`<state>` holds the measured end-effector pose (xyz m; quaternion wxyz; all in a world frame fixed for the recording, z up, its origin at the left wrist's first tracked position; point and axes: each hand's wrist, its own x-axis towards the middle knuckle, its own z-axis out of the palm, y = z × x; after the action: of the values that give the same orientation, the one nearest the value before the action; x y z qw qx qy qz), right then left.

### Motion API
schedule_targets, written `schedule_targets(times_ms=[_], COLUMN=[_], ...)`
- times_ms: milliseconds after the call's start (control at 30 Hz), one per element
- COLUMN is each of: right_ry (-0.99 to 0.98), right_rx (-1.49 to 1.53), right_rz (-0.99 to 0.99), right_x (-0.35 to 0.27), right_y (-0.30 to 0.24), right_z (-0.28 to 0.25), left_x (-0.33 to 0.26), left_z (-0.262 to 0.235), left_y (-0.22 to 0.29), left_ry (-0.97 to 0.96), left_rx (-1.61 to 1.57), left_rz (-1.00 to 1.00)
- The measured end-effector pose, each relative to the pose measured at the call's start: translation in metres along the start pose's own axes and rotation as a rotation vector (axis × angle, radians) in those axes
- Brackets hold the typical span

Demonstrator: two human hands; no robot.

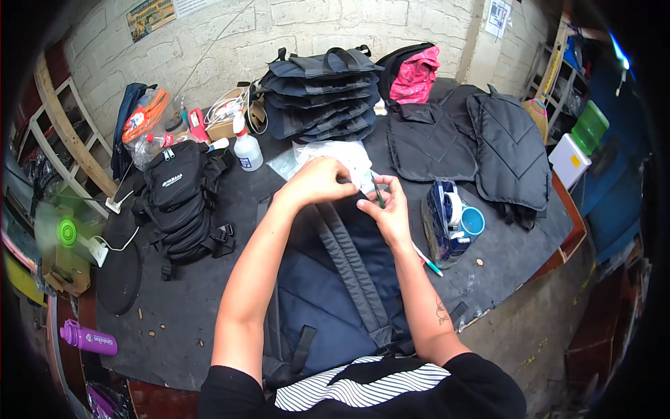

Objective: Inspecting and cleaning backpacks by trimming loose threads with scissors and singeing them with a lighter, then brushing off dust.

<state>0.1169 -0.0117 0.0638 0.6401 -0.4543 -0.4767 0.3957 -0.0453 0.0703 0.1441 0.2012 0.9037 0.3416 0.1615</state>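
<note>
A dark navy backpack lies in front of me, with padded black straps running down its middle. My left hand is closed in a pinch over the bag's far end; whatever its fingertips hold is too small to make out. Close beside it, my right hand grips a slim dark tool that looks like thread snips, pointing away from me. Just beyond both hands rests a clear and white plastic bag.
Behind stands a pile of dark bags. Left are a black backpack, a spray bottle and a purple bottle. Right are quilted black panels, a tape dispenser and a pen. A green fan spins far left.
</note>
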Motion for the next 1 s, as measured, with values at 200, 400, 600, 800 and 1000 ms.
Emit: schedule_targets(times_ms=[200,400,600,800,1000], right_ry=[0.097,0.236,0.198,0.168,-0.086], right_rx=[0.008,-0.533,-0.726,-0.776,-0.566], right_rz=[-0.120,-0.268,-0.292,-0.230,-0.137], right_x=[-0.003,-0.017,-0.016,-0.013,0.001], right_y=[0.002,-0.006,-0.008,-0.012,0.007], right_z=[0.007,0.004,0.018,0.023,0.005], left_x=[0.012,0.012,0.015,0.013,0.014], left_z=[0.018,0.034,0.042,0.041,0.025], left_y=[-0.008,-0.024,-0.032,-0.033,-0.029], left_ry=[0.118,0.250,0.310,0.363,0.259], left_rx=[-0.285,-0.440,-0.582,-0.572,-0.805], left_rz=[-0.004,-0.164,-0.062,-0.041,-0.048])
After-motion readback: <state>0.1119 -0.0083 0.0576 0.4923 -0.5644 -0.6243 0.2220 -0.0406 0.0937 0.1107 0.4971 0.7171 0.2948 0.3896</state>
